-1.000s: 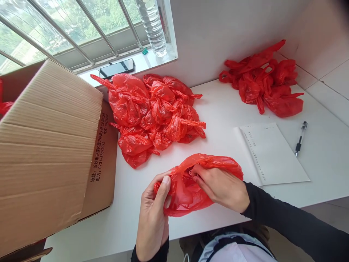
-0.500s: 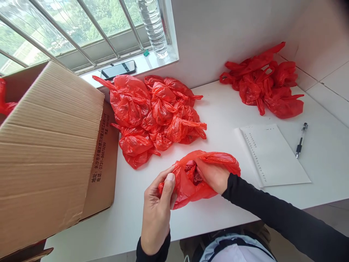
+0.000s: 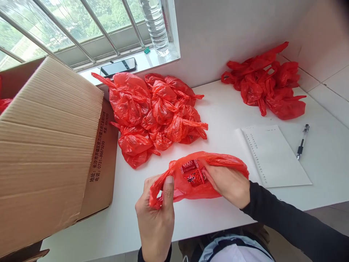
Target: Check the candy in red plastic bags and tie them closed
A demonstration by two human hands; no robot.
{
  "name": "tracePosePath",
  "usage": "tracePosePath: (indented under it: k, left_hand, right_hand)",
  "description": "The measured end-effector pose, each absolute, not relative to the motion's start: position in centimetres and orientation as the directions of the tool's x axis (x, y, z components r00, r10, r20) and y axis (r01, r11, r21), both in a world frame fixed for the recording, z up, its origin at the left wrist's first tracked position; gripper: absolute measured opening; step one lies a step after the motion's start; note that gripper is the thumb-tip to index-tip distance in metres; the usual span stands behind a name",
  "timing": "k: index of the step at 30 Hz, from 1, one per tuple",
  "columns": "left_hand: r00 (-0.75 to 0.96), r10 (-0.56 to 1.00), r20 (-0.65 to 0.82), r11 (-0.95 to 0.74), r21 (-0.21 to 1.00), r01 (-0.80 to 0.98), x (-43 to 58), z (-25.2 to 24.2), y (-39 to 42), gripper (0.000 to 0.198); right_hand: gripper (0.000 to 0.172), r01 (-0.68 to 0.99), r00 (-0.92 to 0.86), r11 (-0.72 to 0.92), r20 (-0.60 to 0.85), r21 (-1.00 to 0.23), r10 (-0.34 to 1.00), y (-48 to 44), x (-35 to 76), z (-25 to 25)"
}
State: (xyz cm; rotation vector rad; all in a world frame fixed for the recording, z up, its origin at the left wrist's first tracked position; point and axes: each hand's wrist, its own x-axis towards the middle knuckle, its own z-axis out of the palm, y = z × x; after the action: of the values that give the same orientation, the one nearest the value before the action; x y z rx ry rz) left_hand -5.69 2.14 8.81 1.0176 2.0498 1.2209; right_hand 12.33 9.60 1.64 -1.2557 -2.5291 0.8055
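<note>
A red plastic bag (image 3: 188,193) lies open on the white table in front of me. Its left handle is pinched in my left hand (image 3: 156,214), thumb on top. My right hand (image 3: 229,183) reaches into the bag's mouth from the right, and its fingertips are hidden inside, by the packets; what they hold, if anything, is hidden. Small red printed packets (image 3: 192,176) show through the opening.
Several knotted red bags (image 3: 163,105) are piled behind, with more red bags (image 3: 261,85) at the back right. A cardboard box (image 3: 49,145) stands left. A notebook (image 3: 278,156) and pen (image 3: 302,142) lie right. A phone (image 3: 118,67) and bottle (image 3: 156,29) are on the sill.
The bag's mouth is wider and more of the packets shows. My left hand has moved slightly left and down with the handle; my right hand has shifted right.
</note>
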Motion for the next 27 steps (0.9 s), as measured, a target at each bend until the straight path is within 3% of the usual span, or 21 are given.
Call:
tracePosePath:
  k: [2, 8, 14, 19, 27]
  left_hand:
    - [-0.572, 0.818, -0.064, 0.289, 0.906, 0.311, -5.7, 8.8, 2.0, 0.019]
    - [-0.455, 0.854, -0.253, 0.323, 0.943, 0.082, -5.3, 8.5, 2.0, 0.025]
    - [-0.444, 0.86, -0.252, 0.314, 0.947, 0.071, -5.7, 8.1, 1.7, 0.023]
    - [-0.389, 0.898, -0.206, 0.264, 0.959, 0.102, -6.4, 7.7, 1.1, 0.026]
    - [-0.366, 0.898, -0.243, 0.289, 0.954, 0.075, -6.5, 7.5, 1.1, 0.041]
  right_hand:
    - [0.038, 0.625, -0.661, 0.513, -0.05, -0.588, 0.748, 9.4, 12.8, 0.4]
    - [0.045, 0.611, -0.676, 0.517, -0.055, -0.6, 0.735, 8.9, 13.0, -1.7]
    - [0.036, 0.612, -0.654, 0.532, 0.003, -0.585, 0.757, 8.9, 13.5, -0.7]
    - [0.02, 0.726, -0.536, 0.452, -0.014, -0.518, 0.844, 9.0, 13.3, -0.5]
    - [0.026, 0.671, -0.572, 0.476, 0.011, -0.568, 0.82, 8.8, 14.3, -0.9]
